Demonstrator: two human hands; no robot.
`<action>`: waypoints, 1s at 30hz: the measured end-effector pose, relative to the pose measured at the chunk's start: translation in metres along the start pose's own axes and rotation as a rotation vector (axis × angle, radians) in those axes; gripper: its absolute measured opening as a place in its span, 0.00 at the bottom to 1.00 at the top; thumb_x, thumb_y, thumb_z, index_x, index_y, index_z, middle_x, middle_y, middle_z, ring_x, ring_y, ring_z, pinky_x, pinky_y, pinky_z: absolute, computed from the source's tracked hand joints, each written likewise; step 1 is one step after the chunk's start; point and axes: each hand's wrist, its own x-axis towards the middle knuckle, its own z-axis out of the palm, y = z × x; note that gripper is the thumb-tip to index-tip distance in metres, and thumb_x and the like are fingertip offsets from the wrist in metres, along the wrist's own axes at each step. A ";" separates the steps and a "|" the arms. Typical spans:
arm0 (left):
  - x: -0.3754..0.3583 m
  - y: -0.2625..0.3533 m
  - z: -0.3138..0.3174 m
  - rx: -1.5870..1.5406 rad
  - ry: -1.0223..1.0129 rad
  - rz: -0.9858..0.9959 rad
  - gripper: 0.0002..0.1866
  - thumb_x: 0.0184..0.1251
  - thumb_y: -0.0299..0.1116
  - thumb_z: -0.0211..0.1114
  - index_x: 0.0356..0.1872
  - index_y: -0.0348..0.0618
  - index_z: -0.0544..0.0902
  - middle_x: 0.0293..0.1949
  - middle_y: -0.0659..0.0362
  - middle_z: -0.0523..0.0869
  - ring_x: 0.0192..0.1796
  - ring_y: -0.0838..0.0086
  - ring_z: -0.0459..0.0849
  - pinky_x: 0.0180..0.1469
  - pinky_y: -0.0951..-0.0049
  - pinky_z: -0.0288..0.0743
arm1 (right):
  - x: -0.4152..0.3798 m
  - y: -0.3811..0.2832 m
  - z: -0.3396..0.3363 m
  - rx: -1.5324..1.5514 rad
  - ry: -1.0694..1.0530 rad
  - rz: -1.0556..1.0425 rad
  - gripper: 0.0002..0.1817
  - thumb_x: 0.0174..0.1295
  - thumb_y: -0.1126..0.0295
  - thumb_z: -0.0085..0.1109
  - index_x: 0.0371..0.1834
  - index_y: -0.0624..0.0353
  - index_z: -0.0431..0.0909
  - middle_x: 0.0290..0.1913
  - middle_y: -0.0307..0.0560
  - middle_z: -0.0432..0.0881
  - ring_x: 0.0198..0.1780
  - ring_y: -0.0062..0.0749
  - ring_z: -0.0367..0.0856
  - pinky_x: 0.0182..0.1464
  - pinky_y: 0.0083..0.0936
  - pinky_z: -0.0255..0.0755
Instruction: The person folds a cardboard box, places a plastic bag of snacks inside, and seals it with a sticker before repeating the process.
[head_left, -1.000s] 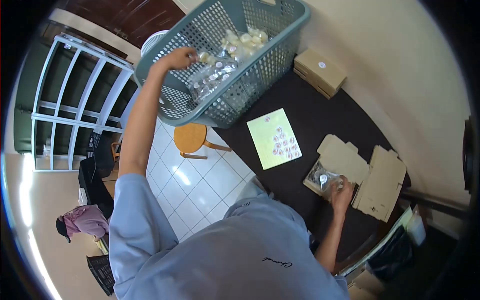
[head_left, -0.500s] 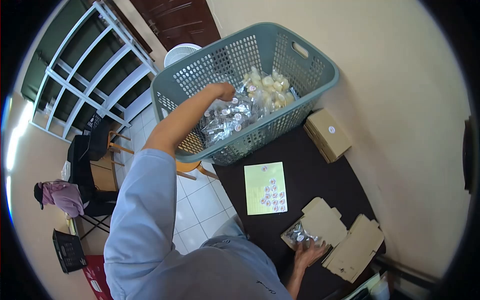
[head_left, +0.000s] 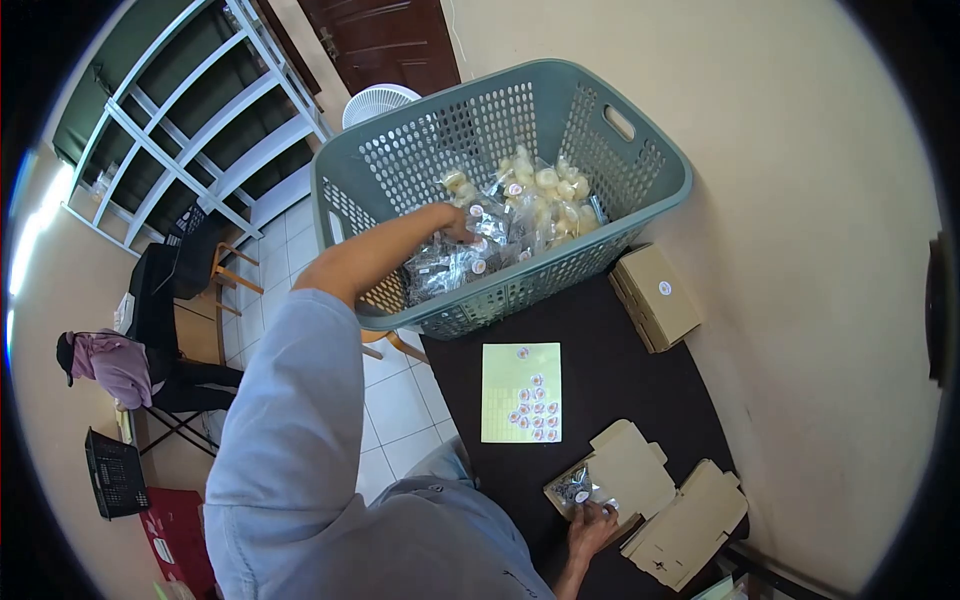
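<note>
the dark tabletop carries a basket at its far edge, a closed box, a sticker sheet and open cartons at its near edge.

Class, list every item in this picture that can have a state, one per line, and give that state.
Left hand: inside the basket, on the packets.
Right hand: pressing a clear packet into the open box.
Laundry basket: part filled with clear packets.
Open box: flaps open, lying flat.
Flat box: unfolded.
Sealed box: closed, sticker on top.
Sticker sheet: partly used.
Door: closed.
</note>
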 end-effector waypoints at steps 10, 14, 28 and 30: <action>-0.008 0.007 0.050 -0.347 -0.640 -0.165 0.33 0.61 0.52 0.68 0.62 0.45 0.70 0.52 0.49 0.81 0.47 0.57 0.85 0.48 0.44 0.80 | -0.003 0.010 0.000 0.011 0.024 -0.049 0.12 0.52 0.72 0.70 0.40 0.55 0.86 0.55 0.58 0.74 0.58 0.55 0.71 0.61 0.46 0.66; 0.013 0.008 0.064 -0.569 -0.305 -0.108 0.28 0.55 0.46 0.72 0.55 0.53 0.74 0.49 0.52 0.82 0.46 0.63 0.83 0.44 0.50 0.80 | -0.005 0.020 0.002 0.049 0.016 -0.060 0.11 0.52 0.71 0.70 0.40 0.57 0.86 0.53 0.59 0.75 0.57 0.55 0.71 0.61 0.45 0.66; -0.133 0.007 -0.086 -1.064 0.001 0.427 0.04 0.62 0.23 0.57 0.36 0.40 0.71 0.48 0.50 0.79 0.46 0.66 0.84 0.41 0.64 0.87 | 0.014 0.032 -0.022 0.174 0.121 -0.160 0.12 0.53 0.71 0.68 0.41 0.62 0.84 0.46 0.61 0.79 0.50 0.55 0.78 0.58 0.44 0.70; -0.174 0.012 -0.109 -1.282 0.213 0.511 0.03 0.69 0.25 0.55 0.39 0.39 0.70 0.54 0.51 0.73 0.48 0.66 0.84 0.50 0.59 0.87 | 0.021 0.008 -0.046 0.215 0.159 -0.192 0.13 0.54 0.72 0.67 0.42 0.63 0.83 0.46 0.59 0.80 0.51 0.52 0.78 0.57 0.40 0.71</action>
